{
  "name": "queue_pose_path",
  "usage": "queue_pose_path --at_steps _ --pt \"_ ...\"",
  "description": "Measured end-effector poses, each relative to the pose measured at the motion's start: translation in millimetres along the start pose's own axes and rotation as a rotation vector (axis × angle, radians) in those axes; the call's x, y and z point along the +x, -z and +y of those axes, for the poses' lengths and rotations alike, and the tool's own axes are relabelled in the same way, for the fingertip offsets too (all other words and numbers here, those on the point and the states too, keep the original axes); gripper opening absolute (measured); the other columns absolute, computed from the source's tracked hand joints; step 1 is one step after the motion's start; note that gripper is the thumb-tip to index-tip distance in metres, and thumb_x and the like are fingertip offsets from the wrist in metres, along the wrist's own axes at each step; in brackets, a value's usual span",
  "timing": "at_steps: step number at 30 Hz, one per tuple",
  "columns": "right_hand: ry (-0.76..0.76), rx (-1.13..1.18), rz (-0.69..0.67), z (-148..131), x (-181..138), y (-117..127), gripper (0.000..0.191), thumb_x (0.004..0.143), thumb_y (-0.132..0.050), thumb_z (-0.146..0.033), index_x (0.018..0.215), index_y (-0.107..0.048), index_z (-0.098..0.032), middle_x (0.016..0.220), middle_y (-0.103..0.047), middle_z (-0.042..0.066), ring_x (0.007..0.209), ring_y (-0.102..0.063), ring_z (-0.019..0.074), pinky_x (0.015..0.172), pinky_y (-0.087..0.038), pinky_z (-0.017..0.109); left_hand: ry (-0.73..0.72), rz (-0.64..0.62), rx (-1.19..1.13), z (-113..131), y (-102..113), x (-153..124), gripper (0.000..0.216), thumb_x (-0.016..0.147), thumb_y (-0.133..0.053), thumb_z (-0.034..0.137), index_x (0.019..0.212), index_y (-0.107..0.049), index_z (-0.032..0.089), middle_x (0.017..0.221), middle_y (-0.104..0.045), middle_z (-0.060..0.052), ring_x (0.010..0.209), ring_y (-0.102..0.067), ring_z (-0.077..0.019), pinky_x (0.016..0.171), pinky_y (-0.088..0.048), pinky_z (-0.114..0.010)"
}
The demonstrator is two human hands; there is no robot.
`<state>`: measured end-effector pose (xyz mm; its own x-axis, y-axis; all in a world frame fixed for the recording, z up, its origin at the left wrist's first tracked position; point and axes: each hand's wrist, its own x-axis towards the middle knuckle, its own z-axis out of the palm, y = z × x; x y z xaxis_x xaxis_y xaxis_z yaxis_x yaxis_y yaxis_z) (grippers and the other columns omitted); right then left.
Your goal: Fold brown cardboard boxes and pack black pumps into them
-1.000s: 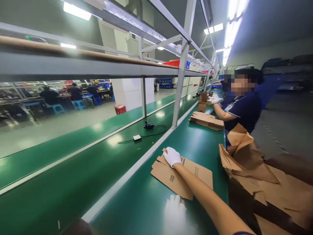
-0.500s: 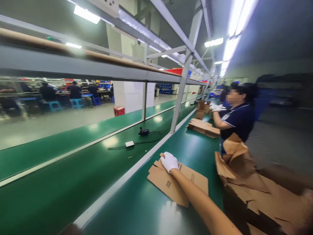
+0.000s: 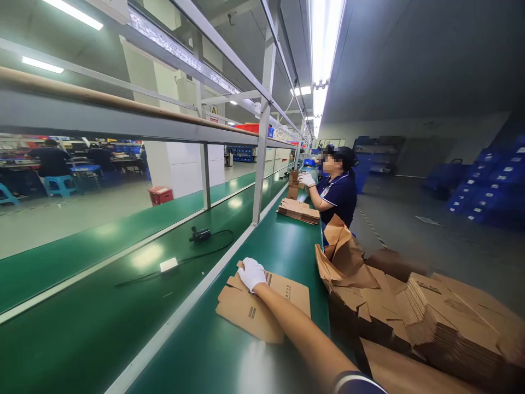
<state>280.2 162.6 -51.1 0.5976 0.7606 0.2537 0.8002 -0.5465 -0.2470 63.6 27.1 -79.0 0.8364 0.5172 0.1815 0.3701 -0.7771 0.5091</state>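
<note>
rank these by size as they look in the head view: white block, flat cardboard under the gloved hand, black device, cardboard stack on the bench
1. Flat cardboard
2. Cardboard stack, farther off
3. Black device and white block: too alike to rank surely

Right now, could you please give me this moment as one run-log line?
wearer's gloved hand: on flat carton | carton: on green bench | farther along: cardboard stack | beside bench: co-worker

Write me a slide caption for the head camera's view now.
A white-gloved hand rests on flat cardboard on a green table, with a co-worker farther along.
</note>
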Motion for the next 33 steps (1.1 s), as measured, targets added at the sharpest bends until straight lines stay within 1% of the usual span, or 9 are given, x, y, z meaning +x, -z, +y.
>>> queue_pose_path --at_steps 4,10,14,18,22,24,27,30,33 --pt "-0.006 -0.002 -0.016 -2 2 1 0.028 0.090 -0.049 -0.040 0.100 -0.057 -0.015 0.102 -0.058 0.006 0.098 -0.053 0.0198 0.085 -0.043 0.039 0.021 -0.031 -0.009 2 1 -4 0.047 0.071 -0.055 0.035 0.117 -0.060 0.028 0.140 -0.044 -0.004 0.130 -0.036 -0.0339 0.109 -0.032 -0.049" --pt "-0.025 -0.024 -0.071 -5 0 9 0.031 0.091 -0.047 -0.042 0.101 -0.057 -0.015 0.103 -0.058 0.006 0.097 -0.053 0.0197 0.084 -0.043 0.038 0.042 -0.085 -0.046 6 5 -8 0.051 0.073 -0.054 0.032 0.123 -0.055 0.023 0.144 -0.037 -0.008 0.133 -0.030 -0.0365 0.110 -0.026 -0.055" --pt "-0.027 -0.050 -0.123 -6 2 9 0.032 0.093 -0.040 -0.041 0.100 -0.057 -0.015 0.104 -0.058 0.008 0.096 -0.053 0.0199 0.083 -0.041 0.037 0.063 -0.098 -0.122 8 8 -10 0.053 0.077 -0.055 0.041 0.126 -0.051 0.021 0.148 -0.030 -0.006 0.137 -0.022 -0.0327 0.114 -0.019 -0.053" --pt "-0.007 -0.068 -0.140 -9 8 6 0.030 0.092 -0.035 -0.035 0.101 -0.057 -0.016 0.109 -0.057 0.011 0.102 -0.051 0.0222 0.082 -0.038 0.033 0.095 -0.089 -0.224 9 14 -9 0.059 0.076 -0.058 0.048 0.126 -0.050 0.017 0.147 -0.032 -0.011 0.137 -0.022 -0.0351 0.113 -0.017 -0.057" --pt "-0.006 -0.064 -0.166 -12 8 8 0.032 0.090 -0.034 -0.035 0.100 -0.059 -0.017 0.108 -0.058 0.012 0.101 -0.053 0.0243 0.078 -0.038 0.033 0.107 -0.095 -0.245 11 18 -10 0.057 0.081 -0.051 0.051 0.127 -0.049 0.017 0.147 -0.032 -0.010 0.137 -0.021 -0.0328 0.114 -0.016 -0.056" --pt "-0.020 -0.070 -0.168 -13 6 11 0.034 0.091 -0.032 -0.035 0.101 -0.059 -0.016 0.109 -0.058 0.013 0.102 -0.052 0.0255 0.079 -0.038 0.035 0.083 -0.096 -0.244 12 18 -11 0.056 0.081 -0.050 0.050 0.127 -0.048 0.019 0.146 -0.033 -0.008 0.137 -0.021 -0.0312 0.115 -0.016 -0.054" --pt "-0.012 -0.079 -0.159 -15 2 19 0.036 0.093 -0.032 -0.037 0.102 -0.059 -0.015 0.108 -0.058 0.013 0.100 -0.053 0.0233 0.080 -0.039 0.034 0.092 -0.078 -0.205 11 14 -15 0.054 0.079 -0.054 0.045 0.127 -0.049 0.020 0.147 -0.033 -0.007 0.137 -0.021 -0.0316 0.115 -0.016 -0.054" --pt "0.035 -0.092 -0.112 -25 5 29 0.034 0.092 -0.042 -0.041 0.107 -0.056 -0.014 0.107 -0.057 0.010 0.099 -0.053 0.0212 0.084 -0.042 0.037 0.091 -0.054 -0.167 8 7 -13 0.052 0.076 -0.058 0.038 0.125 -0.052 0.022 0.145 -0.035 -0.008 0.135 -0.024 -0.0357 0.114 -0.019 -0.056" --pt "0.155 -0.101 -0.059 -48 26 35 0.037 0.089 -0.051 -0.041 0.115 -0.052 -0.014 0.116 -0.053 0.009 0.105 -0.051 0.0224 0.089 -0.042 0.041 0.042 -0.063 -0.162 3 2 -3 0.049 0.073 -0.062 0.036 0.121 -0.056 0.025 0.142 -0.040 -0.010 0.132 -0.029 -0.0401 0.109 -0.025 -0.060"
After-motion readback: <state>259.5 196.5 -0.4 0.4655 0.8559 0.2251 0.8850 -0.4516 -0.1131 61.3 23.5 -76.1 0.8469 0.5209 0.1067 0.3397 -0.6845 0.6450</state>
